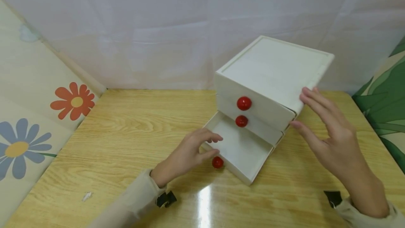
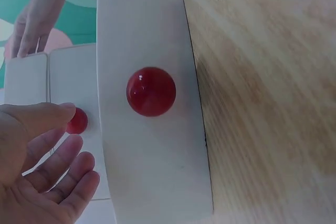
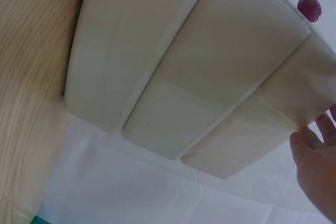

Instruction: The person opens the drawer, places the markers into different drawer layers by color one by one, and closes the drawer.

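Observation:
A white drawer unit stands on the table at an angle, with a round red knob on each of its three drawers. The bottom drawer is pulled out, and its visible inside holds nothing. Over that drawer's front edge hovers my left hand, fingers loosely bent and apart, near the bottom red knob. The left wrist view shows the bottom knob ungripped. With spread fingers, my right hand touches the unit's right side near the top front corner. The upper knob and middle knob sit on pushed-in drawers.
The wooden table extends left of the unit. A small white scrap lies near the front left. Behind hangs a pale cloth. Floral panels flank the table, with a red flower on the left one.

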Demonstrator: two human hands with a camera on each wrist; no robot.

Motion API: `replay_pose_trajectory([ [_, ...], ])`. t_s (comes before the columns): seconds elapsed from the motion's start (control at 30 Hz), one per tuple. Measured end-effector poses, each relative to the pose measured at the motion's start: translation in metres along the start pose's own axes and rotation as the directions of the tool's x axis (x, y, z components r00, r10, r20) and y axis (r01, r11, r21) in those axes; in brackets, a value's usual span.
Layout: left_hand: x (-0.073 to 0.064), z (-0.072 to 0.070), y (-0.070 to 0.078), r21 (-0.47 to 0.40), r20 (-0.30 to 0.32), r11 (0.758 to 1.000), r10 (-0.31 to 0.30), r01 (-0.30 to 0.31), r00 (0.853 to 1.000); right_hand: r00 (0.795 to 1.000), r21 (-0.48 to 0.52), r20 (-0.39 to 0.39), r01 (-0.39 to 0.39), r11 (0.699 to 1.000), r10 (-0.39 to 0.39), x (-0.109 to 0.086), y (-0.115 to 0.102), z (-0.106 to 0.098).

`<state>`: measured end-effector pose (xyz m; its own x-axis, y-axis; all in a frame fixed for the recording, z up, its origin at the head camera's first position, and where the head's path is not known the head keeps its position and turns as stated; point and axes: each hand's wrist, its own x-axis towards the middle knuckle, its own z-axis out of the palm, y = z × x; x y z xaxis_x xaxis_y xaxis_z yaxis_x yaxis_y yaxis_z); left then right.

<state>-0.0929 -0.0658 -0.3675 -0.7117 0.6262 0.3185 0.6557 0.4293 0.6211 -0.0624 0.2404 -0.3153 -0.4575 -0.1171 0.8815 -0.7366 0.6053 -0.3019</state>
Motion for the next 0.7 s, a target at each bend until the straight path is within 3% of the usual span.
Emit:
replay_pose_trajectory([
  [0.4, -0.013, 0.010, 0.002, -0.040, 0.010, 0.999, 0.000, 0.000, 1.000, 1.000, 0.002, -0.002, 0.001, 1.000, -0.001, 0.000, -0.001, -0.001],
  [0.57, -0.018, 0.016, 0.000, -0.063, 0.082, 0.993, -0.090, 0.095, 0.993, 1.000, 0.009, -0.002, 0.004, 1.000, -0.004, 0.000, -0.001, -0.001],
  [0.7, -0.020, 0.019, 0.001, -0.044, 0.103, 0.986, -0.158, 0.163, 0.982, 1.000, 0.010, -0.005, 0.005, 1.000, -0.005, 0.001, -0.002, 0.000],
])
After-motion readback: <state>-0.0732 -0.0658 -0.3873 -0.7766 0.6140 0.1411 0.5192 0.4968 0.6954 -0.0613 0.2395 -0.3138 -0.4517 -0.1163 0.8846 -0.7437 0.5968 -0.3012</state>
